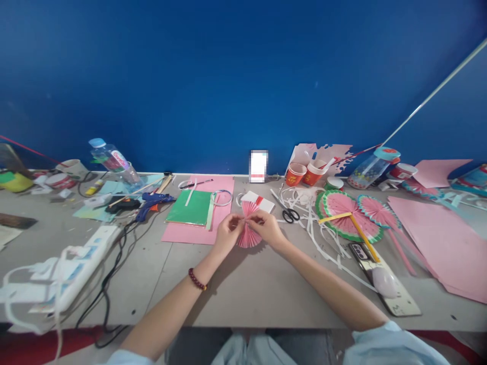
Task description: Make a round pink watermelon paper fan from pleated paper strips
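Note:
A pink pleated paper fan [249, 224] stands on the grey table [243, 284] in the middle, pinched at its waist. My left hand [227, 233] grips it from the left with fingers pressed together. My right hand [268, 227] pinches the same spot from the right. A dark red bead bracelet [197, 280] sits on my left wrist. Behind the fan lie a white card with a red strip [262, 201], a green sheet [190, 208] on a pink sheet [198, 230], and black scissors [289, 212].
A blue glue gun [152, 202], cables and a white power strip [72, 268] lie at the left. Finished watermelon-style fans [344, 213], white paper strips, a phone [371, 258], red paper cups [304, 174] and large pink sheets [445, 238] fill the right. Two bottles stand near the blue wall.

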A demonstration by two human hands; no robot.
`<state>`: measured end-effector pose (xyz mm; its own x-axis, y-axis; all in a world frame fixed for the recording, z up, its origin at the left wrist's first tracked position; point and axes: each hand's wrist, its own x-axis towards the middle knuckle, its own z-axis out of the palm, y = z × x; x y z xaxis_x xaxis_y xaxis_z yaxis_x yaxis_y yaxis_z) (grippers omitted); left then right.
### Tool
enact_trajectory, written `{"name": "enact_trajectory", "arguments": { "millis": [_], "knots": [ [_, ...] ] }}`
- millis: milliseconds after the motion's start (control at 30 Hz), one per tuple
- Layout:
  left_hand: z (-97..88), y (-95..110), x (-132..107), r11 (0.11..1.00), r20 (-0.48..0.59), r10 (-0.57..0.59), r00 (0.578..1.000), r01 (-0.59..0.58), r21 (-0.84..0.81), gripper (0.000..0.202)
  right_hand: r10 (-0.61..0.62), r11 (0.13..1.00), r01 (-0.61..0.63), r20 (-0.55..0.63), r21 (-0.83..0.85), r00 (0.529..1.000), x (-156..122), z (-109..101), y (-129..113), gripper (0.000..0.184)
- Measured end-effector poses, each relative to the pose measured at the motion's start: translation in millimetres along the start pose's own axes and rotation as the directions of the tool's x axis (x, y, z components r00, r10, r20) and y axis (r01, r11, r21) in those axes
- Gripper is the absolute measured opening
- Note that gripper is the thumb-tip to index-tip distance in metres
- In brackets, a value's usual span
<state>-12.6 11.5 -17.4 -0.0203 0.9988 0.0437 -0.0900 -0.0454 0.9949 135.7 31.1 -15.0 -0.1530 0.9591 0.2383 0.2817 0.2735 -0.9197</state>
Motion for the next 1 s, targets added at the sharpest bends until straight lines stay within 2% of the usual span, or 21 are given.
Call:
{"name": "enact_trajectory", "arguments": {
  "millis": [67, 167, 367, 633, 833, 1000],
  "knots": [
    [1.6, 1, -2, 0.994, 0.023, 0.054, 0.998, -0.055, 0.091, 0.019, 0.06, 0.997, -0.06, 0.0, 0.047, 0.998, 0, -1, 4, 0.01],
    [4.3, 3, -6, 0.985, 0.046, 0.089, 0.995, -0.095, 0.141, 0.02, 0.111, 0.992, -0.112, 0.035, 0.049, 0.993, -5, -4, 8, 0.009],
    [8.5, 0, -13, 0.965, 0.14, 0.158, 0.978, -0.182, 0.187, 0.01, 0.09, 0.996, -0.089, 0.025, -0.025, 0.996, -25, -10, 14, 0.011],
    [8.3, -13, -12, 0.97, 0.159, 0.094, 0.983, -0.126, 0.209, 0.012, 0.115, 0.992, -0.113, 0.038, -0.05, 0.993, -33, -11, 15, 0.013],
    [8.0, -9, -13, 0.951, 0.178, 0.065, 0.982, -0.115, 0.289, 0.014, 0.21, 0.977, -0.211, 0.048, 0.015, 0.976, -33, -10, 17, 0.017],
    [8.3, -7, -14, 0.955, 0.194, 0.053, 0.98, -0.106, 0.278, 0.013, 0.227, 0.973, -0.228, 0.033, 0.03, 0.973, -32, -9, 22, 0.017]
  ]
}}
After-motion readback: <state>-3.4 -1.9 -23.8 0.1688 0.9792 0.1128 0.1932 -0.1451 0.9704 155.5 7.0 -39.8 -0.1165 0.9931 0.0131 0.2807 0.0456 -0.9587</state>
